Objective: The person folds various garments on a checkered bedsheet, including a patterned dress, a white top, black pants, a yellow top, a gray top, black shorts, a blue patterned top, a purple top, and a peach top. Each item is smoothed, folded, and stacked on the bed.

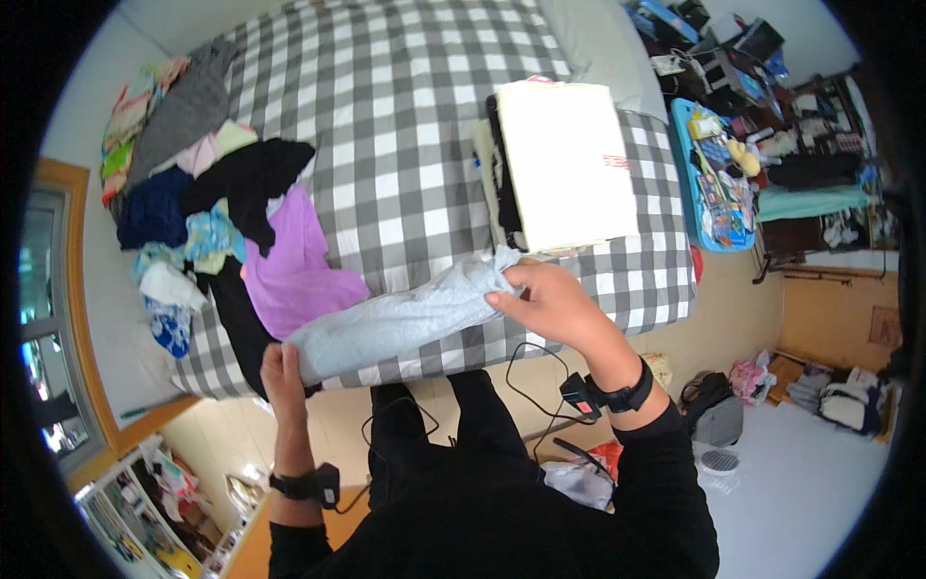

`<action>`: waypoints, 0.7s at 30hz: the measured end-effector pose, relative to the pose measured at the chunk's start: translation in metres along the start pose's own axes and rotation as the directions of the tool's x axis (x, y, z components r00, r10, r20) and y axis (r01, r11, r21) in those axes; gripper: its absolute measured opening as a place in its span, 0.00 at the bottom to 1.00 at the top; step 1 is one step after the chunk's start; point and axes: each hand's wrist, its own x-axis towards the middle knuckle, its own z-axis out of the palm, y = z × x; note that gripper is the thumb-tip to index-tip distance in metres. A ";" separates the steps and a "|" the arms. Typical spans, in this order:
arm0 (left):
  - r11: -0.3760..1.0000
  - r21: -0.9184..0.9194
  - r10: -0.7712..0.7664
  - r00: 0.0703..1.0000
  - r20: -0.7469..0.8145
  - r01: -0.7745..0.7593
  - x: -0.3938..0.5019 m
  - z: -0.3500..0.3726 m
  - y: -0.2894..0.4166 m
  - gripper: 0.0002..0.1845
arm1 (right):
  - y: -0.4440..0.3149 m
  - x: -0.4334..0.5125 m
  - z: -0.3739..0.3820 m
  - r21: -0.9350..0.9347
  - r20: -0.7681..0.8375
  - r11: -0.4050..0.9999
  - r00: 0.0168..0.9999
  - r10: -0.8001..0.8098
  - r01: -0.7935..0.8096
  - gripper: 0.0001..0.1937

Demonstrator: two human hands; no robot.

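A light blue-grey cloth garment (398, 322) is stretched between my hands above the front edge of a bed with a checked cover (391, 145). My left hand (284, 376) pinches its lower left end. At the upper right end, where the cloth is bunched, my right hand (542, 300) grips it between thumb and fingers. Behind the left part of the garment lies a purple garment (300, 268), beside black clothing (249, 177). Just beyond my right hand is a stack of folded items topped by a cream-white folded cloth (568, 163).
Loose clothes, among them a dark blue garment (153, 210) and a grey cloth (181, 108), are heaped at the bed's left side. A blue plastic basket (680, 174) of small items stands right of the bed. Cables hang from my wrist devices.
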 end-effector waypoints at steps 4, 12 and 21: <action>0.886 0.338 0.289 0.948 0.134 -0.318 0.103 0.059 0.102 0.14 | -0.007 -0.013 -0.059 0.430 -0.320 0.899 0.917 0.238 -0.083 0.10; 0.910 -0.337 0.405 0.687 0.603 -0.241 0.220 0.209 0.366 0.22 | -0.002 -0.080 -0.143 0.268 -0.888 0.906 0.450 0.100 0.328 0.08; 0.925 -0.378 0.271 0.773 0.574 -0.043 0.270 0.385 0.305 0.18 | 0.084 -0.012 -0.011 0.130 -0.852 0.981 0.522 0.038 0.142 0.22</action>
